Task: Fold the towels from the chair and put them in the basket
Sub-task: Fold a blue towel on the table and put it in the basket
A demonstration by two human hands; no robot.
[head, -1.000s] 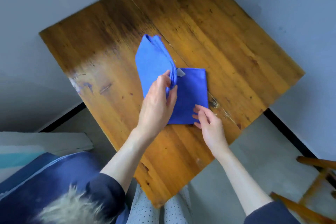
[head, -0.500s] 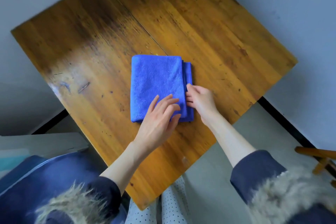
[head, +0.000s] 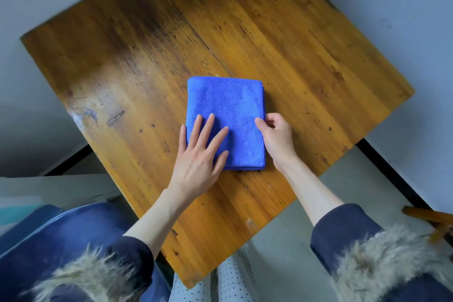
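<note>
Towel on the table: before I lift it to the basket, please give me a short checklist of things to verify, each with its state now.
1. Towel folded into a compact rectangle: ok.
2. Edges aligned: ok; only a thin lower layer shows at the right.
3. Left hand flat on the towel, fingers straight: ok.
4. Right hand pinches the right edge: ok.
5. Towel lies fully on the table: ok.
6. Basket within reach: cannot tell, not in view.

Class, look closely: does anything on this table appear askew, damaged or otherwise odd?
The blue towel lies neatly folded. The wooden table looks worn: a pale scuffed patch and a gouge near its left edge, plus dark specks.
</note>
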